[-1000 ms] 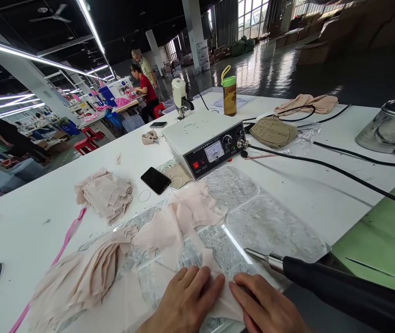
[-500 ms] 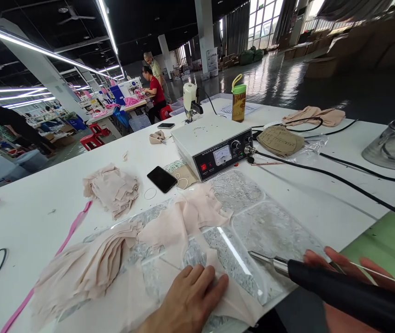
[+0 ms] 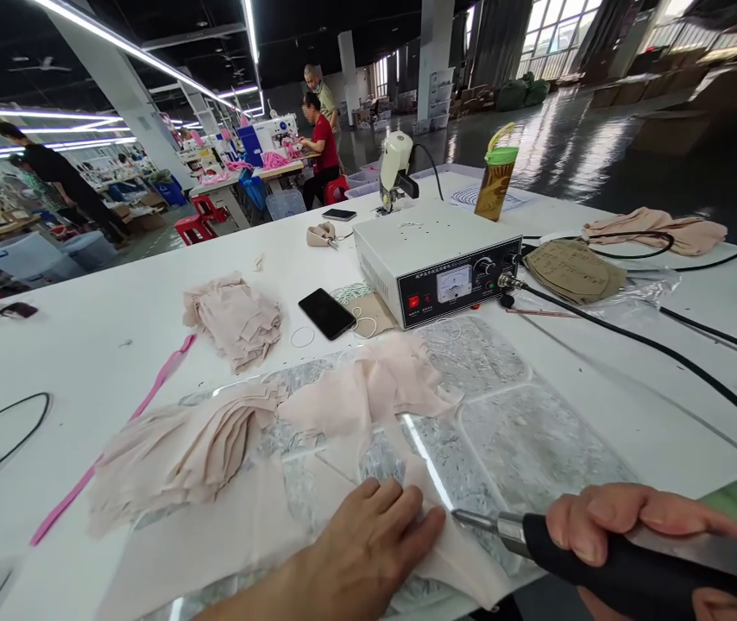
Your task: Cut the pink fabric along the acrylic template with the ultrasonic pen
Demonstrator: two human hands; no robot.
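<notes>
My left hand [image 3: 362, 552] lies flat with fingers stretched on a pale pink fabric piece [image 3: 452, 561] at the near edge of a scratched clear work plate [image 3: 524, 440]. My right hand [image 3: 627, 535] is wrapped round the black handle of a cutting wand [image 3: 601, 565]. Its metal tip [image 3: 472, 517] touches the fabric just right of my left fingertips. A black cable [image 3: 640, 341] runs from the wand's white control box [image 3: 437, 259] across the table.
Stacks of pink fabric pieces [image 3: 236, 319] [image 3: 180, 453] lie to the left, with a black phone [image 3: 326, 312] and a pink strip [image 3: 148, 401]. A bottle [image 3: 494, 183], a tan cap [image 3: 572, 270] and more fabric [image 3: 657, 228] sit behind. People work at far tables [image 3: 317, 142].
My right hand left the fabric, reached right and closed on the wand's handle. The wand's tip has come down beside my left fingers. The camera has turned slightly left.
</notes>
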